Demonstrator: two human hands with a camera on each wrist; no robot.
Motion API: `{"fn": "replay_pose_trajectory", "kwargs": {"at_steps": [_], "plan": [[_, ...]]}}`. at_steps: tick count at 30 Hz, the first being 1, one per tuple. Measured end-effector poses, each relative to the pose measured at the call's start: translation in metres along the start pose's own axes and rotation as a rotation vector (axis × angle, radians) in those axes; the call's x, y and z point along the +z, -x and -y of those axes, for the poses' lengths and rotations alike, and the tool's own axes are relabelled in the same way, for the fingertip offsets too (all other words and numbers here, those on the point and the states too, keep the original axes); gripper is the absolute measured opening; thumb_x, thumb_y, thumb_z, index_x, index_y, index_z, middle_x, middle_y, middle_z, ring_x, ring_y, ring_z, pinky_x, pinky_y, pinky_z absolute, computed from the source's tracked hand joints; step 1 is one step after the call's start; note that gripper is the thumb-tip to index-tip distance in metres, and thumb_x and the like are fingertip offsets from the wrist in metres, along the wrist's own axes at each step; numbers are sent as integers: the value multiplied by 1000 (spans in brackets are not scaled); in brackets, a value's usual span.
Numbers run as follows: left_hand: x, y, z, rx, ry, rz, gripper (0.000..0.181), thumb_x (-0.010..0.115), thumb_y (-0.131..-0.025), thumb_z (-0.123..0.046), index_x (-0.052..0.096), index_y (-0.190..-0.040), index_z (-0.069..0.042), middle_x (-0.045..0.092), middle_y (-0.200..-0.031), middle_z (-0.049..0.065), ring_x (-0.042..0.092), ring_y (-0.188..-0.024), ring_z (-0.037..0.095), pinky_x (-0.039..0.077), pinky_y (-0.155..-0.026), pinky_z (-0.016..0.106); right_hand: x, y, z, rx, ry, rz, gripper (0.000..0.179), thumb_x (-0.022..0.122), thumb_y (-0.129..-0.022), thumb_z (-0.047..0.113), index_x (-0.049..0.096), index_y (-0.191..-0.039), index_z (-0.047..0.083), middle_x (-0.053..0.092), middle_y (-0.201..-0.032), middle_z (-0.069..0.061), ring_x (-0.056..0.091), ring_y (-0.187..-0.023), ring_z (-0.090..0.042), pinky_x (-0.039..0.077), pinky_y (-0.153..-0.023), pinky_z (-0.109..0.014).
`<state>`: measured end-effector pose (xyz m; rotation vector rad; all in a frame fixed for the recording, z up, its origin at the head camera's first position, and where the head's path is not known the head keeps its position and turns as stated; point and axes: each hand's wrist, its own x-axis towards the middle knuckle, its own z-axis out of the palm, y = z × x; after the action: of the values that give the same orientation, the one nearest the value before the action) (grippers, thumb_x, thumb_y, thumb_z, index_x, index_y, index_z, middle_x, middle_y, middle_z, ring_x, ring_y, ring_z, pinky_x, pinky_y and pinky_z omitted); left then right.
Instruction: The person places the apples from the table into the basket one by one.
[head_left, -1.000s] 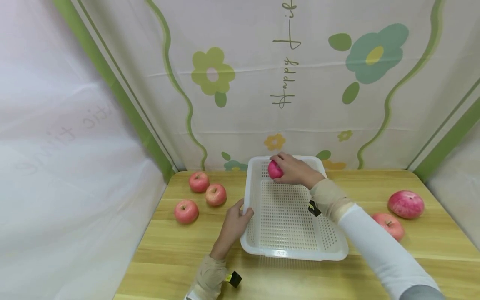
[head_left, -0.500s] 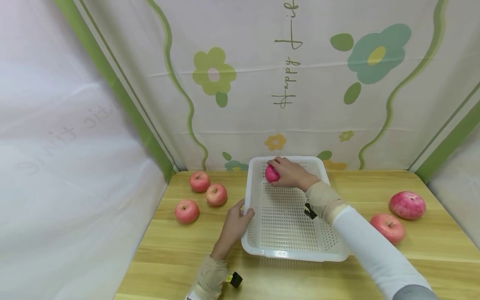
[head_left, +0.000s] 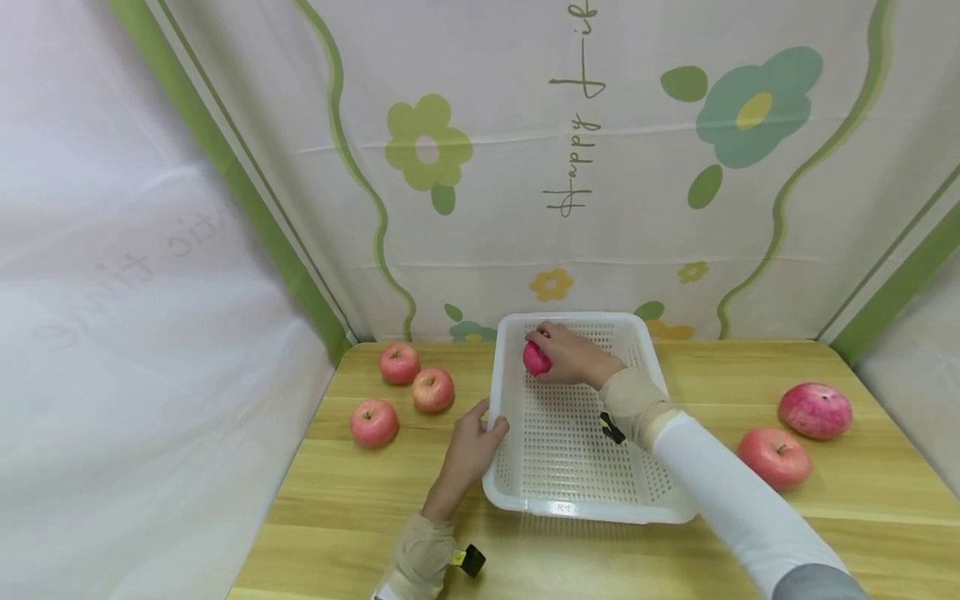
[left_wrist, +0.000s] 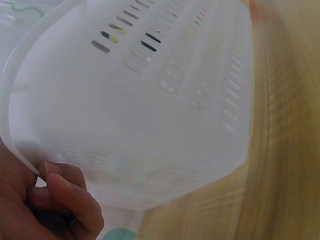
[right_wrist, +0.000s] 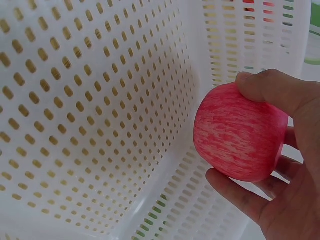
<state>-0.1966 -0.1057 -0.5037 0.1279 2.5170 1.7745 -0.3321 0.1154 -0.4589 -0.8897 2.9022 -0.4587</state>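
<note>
- The right hand [head_left: 573,357] gripped a red apple [right_wrist: 240,132] inside the far left part of a white basket [head_left: 592,510], thumb and fingers on different sides. In the head view the hand covered much of the fruit; whether it touched the basket's floor could not be told.
- The left hand [head_left: 472,442] pinched the basket's left rim; its wrist view cut the hand off.
- The right sleeve [head_left: 742,492] hid part of the basket's right rim.
- Three apples [head_left: 375,422] sat on the table [head_left: 330,508], left of the basket; whether the far two touched was unclear.
- On the right sat a pink apple [head_left: 776,458], with a mottled red fruit [head_left: 816,411] just beyond, its kind hard to tell.
- Backdrop lettering [head_left: 573,158] ran out of view at the top.
</note>
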Motion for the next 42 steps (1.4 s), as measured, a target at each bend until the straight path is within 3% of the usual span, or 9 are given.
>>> {"fn": "replay_pose_trajectory", "kwargs": {"at_steps": [14,22,42], "plan": [[0,0,0,-13,15,1,55,60,-101,-18,55,-152,1,77,-102,32,80,-86,38,67,-64,40,12,-6,2,-9,59,15,73,83,-92,32,53,-153,4,55,-144,-19,59,-129,-36,57,-107,-51],[0,0,-1,-14,0,-7,53,59,-101,-19,56,-151,0,79,-98,27,81,-84,33,67,-64,40,18,-8,-2,-12,89,8,72,82,-92,33,53,-152,5,55,-149,-19,56,-135,-38,57,-107,-53],[0,0,2,-7,-2,-2,54,60,-102,-20,55,-151,1,77,-102,30,80,-86,35,67,-64,40,21,-7,0,-12,124,-1,74,80,-93,36,51,-155,8,50,-157,-19,48,-146,-40,56,-109,-55]]}}
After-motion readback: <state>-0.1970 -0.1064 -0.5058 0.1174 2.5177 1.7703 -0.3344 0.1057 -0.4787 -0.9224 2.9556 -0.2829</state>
